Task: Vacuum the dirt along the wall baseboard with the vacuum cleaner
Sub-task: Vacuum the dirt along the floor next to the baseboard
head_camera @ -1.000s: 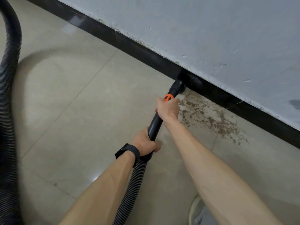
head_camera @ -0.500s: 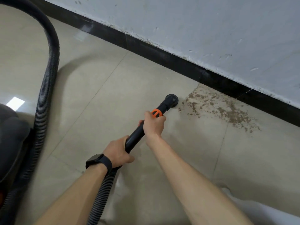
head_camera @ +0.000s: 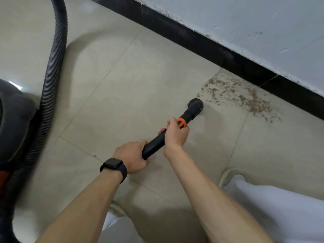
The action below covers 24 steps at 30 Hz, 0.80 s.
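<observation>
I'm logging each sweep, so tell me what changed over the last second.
The vacuum nozzle pulled back from the black baseboard to the near edge of the dirt patch. Both the left hand and the right hand kept their grip on the wand. The dirt looks about the same.

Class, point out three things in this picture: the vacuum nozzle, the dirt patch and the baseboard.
vacuum nozzle [head_camera: 196, 105], head view, on its round black head.
dirt patch [head_camera: 245, 99], head view, on its dense brown middle.
baseboard [head_camera: 201, 42], head view, on its black face.
</observation>
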Motion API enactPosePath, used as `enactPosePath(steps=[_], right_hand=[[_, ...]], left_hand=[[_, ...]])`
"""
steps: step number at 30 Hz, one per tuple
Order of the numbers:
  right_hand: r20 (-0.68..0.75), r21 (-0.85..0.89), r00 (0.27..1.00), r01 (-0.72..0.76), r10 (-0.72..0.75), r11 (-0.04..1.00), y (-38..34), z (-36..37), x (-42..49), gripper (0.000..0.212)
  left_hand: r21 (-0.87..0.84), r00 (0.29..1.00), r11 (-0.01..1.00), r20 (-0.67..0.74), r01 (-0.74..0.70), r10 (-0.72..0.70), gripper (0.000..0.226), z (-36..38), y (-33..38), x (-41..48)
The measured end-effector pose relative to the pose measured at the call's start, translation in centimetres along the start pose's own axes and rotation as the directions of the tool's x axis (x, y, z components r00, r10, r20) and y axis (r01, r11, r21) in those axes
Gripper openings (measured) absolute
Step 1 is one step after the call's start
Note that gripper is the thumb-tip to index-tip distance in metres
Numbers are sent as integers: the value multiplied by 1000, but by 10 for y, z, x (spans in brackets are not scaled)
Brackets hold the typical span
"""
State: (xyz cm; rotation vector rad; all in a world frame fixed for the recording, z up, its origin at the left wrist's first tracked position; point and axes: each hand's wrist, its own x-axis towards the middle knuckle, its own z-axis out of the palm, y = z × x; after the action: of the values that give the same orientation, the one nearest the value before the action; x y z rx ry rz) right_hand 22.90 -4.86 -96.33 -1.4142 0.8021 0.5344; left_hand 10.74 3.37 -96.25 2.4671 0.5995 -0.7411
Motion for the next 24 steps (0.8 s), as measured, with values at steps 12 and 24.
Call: enactPosePath(steps=[12,24], right_hand=[[-274,159,961,88,-42,983,-39,-90,37,15],[-411,245,911,157,-43,957,-62,-136,67,20]], left_hand=[[156,950,937,47,-311,308,29,15,90,30],[124,885,877,111,-464,452,28,40,138,62]])
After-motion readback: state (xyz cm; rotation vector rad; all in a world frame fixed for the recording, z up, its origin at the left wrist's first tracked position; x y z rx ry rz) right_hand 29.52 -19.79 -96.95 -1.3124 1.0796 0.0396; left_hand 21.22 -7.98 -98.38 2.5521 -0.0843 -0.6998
